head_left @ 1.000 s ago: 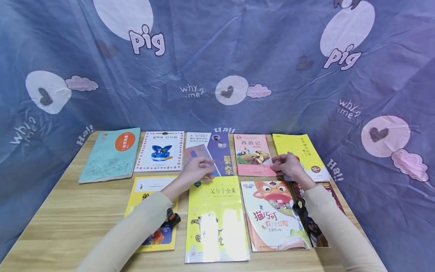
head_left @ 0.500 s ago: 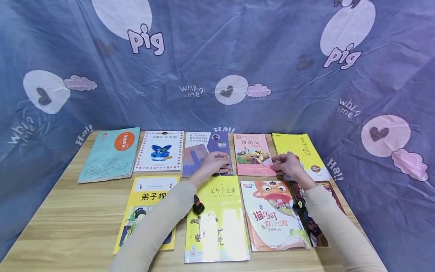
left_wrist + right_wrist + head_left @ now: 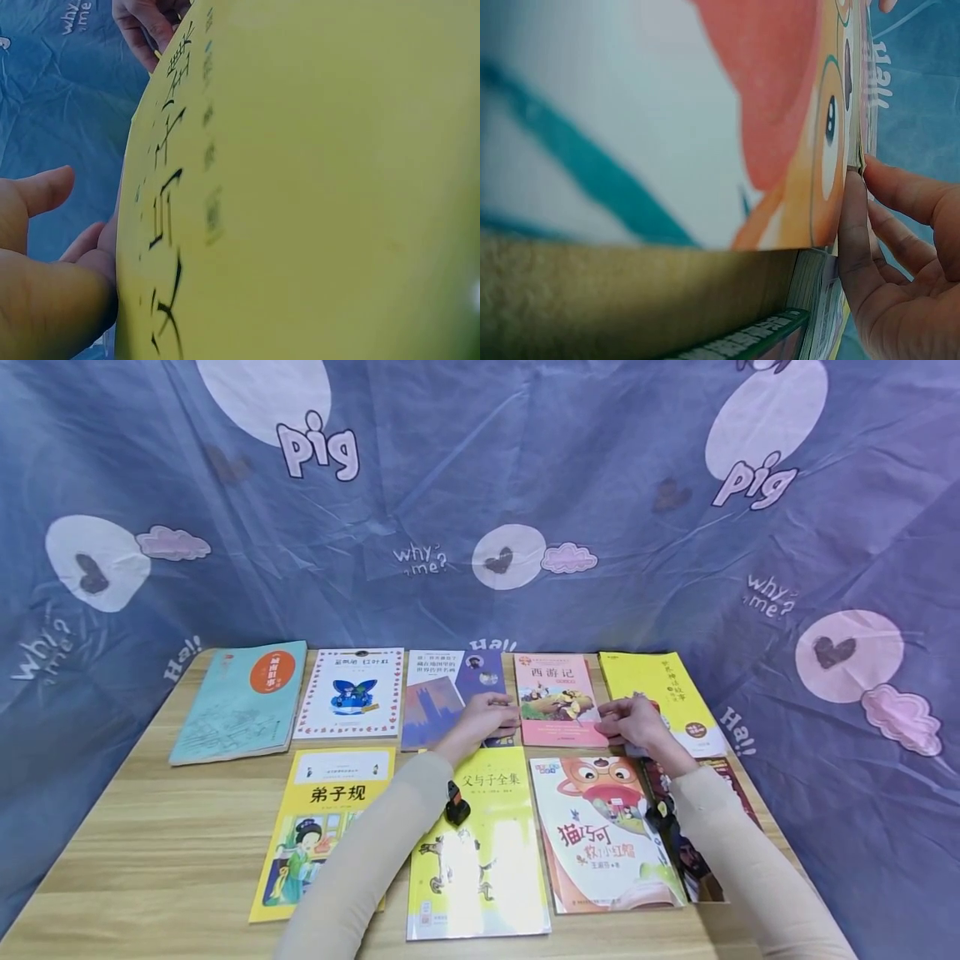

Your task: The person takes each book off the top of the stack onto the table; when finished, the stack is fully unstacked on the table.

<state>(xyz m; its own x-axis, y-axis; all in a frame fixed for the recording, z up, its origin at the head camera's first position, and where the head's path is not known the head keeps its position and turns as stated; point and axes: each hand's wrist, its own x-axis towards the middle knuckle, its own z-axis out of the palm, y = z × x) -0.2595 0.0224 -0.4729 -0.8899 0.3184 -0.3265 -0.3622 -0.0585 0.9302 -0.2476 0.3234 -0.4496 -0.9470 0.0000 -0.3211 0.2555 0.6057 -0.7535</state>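
A pink book [image 3: 555, 735] with a picture of figures lies in the back row. My right hand [image 3: 636, 727] holds its near right corner; in the right wrist view, thumb and finger [image 3: 892, 187] meet at the page edge. At its left side is my left hand [image 3: 483, 720], over a purple book [image 3: 491, 665]. The left thumb [image 3: 49, 191] stands apart from the other fingers in the left wrist view. Below the hands lie a tall yellow book [image 3: 487, 810] and a white book with an orange cartoon animal [image 3: 600, 827].
On the wooden table [image 3: 135, 852], a teal book [image 3: 232, 710], a white book with a blue butterfly [image 3: 352, 693] and a yellow book with a green-robed figure [image 3: 307, 852] lie left. A yellow book [image 3: 652, 672] and a dark book [image 3: 701, 868] lie right. Blue cloth [image 3: 420, 610] hangs behind.
My left hand has moved right, from over the white and purple books to the pink book's left edge. My right hand has stayed at that book's right corner.
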